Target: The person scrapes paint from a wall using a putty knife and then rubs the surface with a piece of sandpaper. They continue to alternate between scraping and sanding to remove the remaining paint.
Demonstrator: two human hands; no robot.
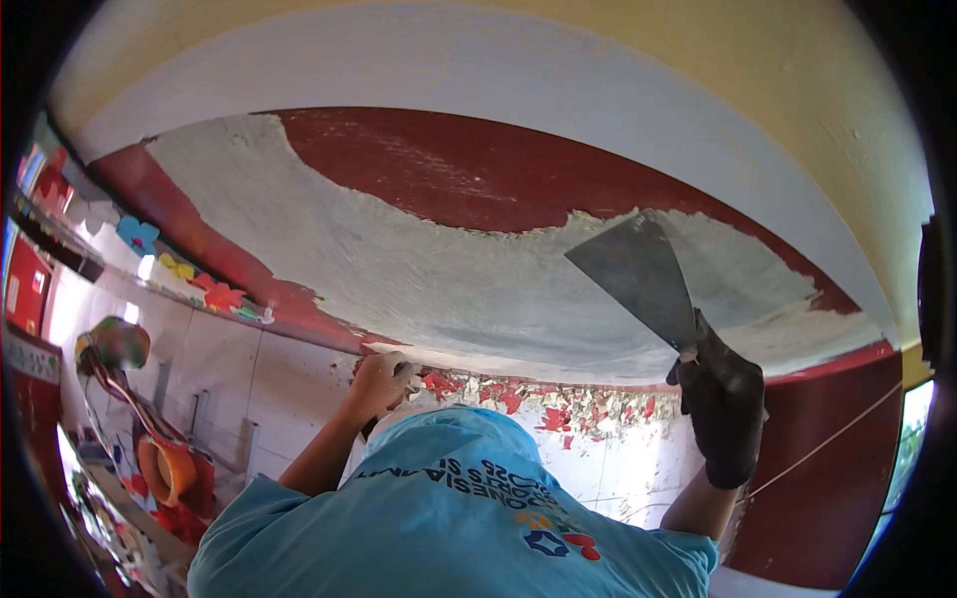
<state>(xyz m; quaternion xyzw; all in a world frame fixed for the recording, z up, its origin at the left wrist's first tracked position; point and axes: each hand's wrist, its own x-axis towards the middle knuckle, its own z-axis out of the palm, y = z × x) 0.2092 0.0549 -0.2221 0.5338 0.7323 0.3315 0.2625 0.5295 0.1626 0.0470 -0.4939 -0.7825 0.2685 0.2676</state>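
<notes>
The right hand, in a dark glove, has its grip closed around the handle of a broad putty knife. The handle is mostly hidden inside the fist; only a short stretch of it shows where the blade begins. The flat metal blade fans up and to the left from the grip, its front corner at the edge where maroon paint meets a pale grey-white patch of wall. Whether the blade presses on the wall there is hard to make out.

Well to the left of that grip and about level with it, the left hand is bare, its fingers curled below the pale patch. The fingertips are turned out of sight, so I cannot tell how far open this grip is or whether it has hold of anything.

Between the two grips, red and whitish paint flakes are scattered over a white floor, partly hidden by the wearer's blue shirt. The shirt's lettering appears upside down, and the lower frame edge cuts the garment off. Beyond the left grip, up and to the left, hangs a blue flower cut-out. Farther down that side is an orange ring, possibly a roll of tape, among things too warped and crowded to name.
</notes>
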